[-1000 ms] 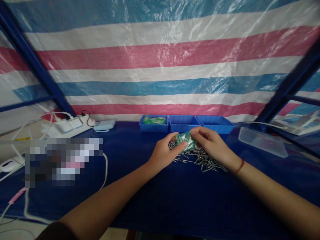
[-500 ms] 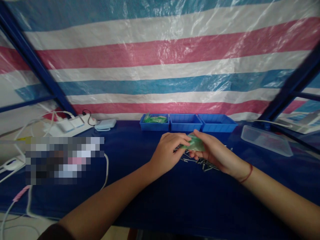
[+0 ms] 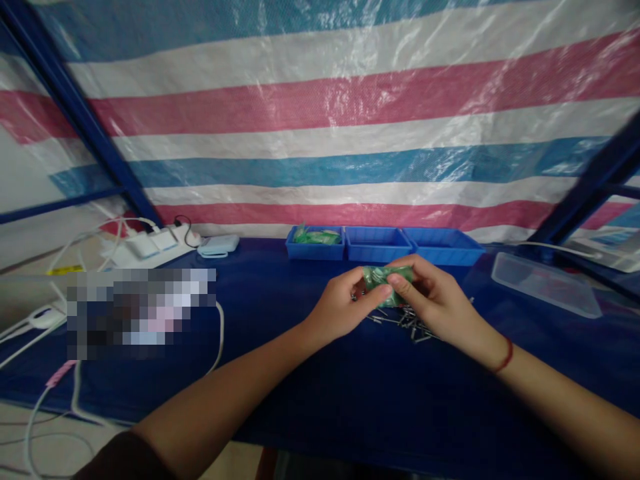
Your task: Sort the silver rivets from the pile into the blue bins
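Between both hands I hold a small green plastic bag [image 3: 376, 276], with a few shiny metal pieces showing through it. My left hand [image 3: 341, 301] grips its left side, thumb across the front. From the right, my right hand [image 3: 434, 293] pinches the bag with the thumb pressed on its face and the fingers behind. On the table just below and behind the hands lies a loose pile of metal rivets or screws [image 3: 414, 327], partly hidden by my right hand.
At the back stand three blue bins: the left bin [image 3: 315, 251] holds green bags, beside a middle bin [image 3: 377, 252] and a right bin [image 3: 445, 253]. A clear plastic lid [image 3: 545, 283] lies at the right. A power strip [image 3: 150, 252], cables and a light-blue case [image 3: 218, 246] sit left.
My right thumb has come down onto the front of the green bag, and the bag now stands more upright between both hands. The view has shifted slightly.
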Demonstrator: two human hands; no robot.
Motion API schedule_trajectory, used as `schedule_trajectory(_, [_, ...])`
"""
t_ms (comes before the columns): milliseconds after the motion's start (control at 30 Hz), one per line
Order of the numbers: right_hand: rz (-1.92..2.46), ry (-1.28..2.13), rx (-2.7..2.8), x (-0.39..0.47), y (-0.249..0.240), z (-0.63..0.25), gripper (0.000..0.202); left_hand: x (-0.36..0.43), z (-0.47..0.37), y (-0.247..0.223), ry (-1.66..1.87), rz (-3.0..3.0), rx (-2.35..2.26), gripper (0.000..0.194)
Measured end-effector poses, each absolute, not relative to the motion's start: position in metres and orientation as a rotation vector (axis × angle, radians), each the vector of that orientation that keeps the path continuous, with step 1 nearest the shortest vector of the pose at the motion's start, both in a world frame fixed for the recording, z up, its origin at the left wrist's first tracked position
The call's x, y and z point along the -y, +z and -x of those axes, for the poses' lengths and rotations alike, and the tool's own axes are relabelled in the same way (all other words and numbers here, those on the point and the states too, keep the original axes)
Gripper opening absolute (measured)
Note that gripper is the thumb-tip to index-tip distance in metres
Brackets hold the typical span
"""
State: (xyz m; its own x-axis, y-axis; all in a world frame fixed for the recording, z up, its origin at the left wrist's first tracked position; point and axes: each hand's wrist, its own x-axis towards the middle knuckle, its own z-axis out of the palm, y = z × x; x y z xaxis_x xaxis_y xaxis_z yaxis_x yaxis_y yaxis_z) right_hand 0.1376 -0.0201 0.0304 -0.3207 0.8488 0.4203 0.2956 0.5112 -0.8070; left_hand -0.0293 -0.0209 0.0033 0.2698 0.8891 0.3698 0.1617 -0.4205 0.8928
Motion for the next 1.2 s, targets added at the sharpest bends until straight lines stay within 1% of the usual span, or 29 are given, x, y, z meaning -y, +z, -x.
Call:
schedule_trajectory(200, [0.956,0.846,1.907,0.020,0.030,-0.138,0.026,0.022,0.030,0.006,1.290,-1.762,-0.962,0.020])
schedule_trajectory(367, [1.000,0.673,2.042,0.020,0.027,-0.139,0.022,0.019,0.030,0.003,1.367,-1.703,-0.929,0.018])
schedule_trajectory(533, [1.027,0.551,2.040,0.017,0.024,-0.140,0.024,0.018,0.028,0.000,1.325,-1.712,-0.953,0.022])
schedule_trajectory(700, [1.137,0.458,1.941,0.005,0.030,-0.147,0.027,0.011,0.032,0.007,1.375,-1.712,-1.049,0.030])
schedule_trajectory(800, [1.166,0.403,1.933,-0.009,0.038,-0.143,0.026,0.001,0.041,0.008,1.433,-1.774,-1.180,0.025])
schedule_trajectory(900, [1.130,0.456,1.911,-0.030,0.046,-0.124,0.021,-0.011,0.051,0.002,1.562,-1.760,-1.341,0.018])
schedule_trajectory(1000, [1.116,0.528,1.871,-0.057,0.051,-0.093,0.036,-0.018,0.056,-0.006,1.598,-1.693,-1.438,0.016])
schedule_trajectory(1067, [1.151,0.481,1.896,-0.075,0.053,-0.070,0.038,-0.020,0.057,-0.008,1.559,-1.687,-1.451,0.018])
schedule_trajectory(1200, [1.259,0.366,1.994,-0.103,0.053,-0.032,0.034,-0.018,0.057,-0.006,1.558,-1.697,-1.430,0.019])
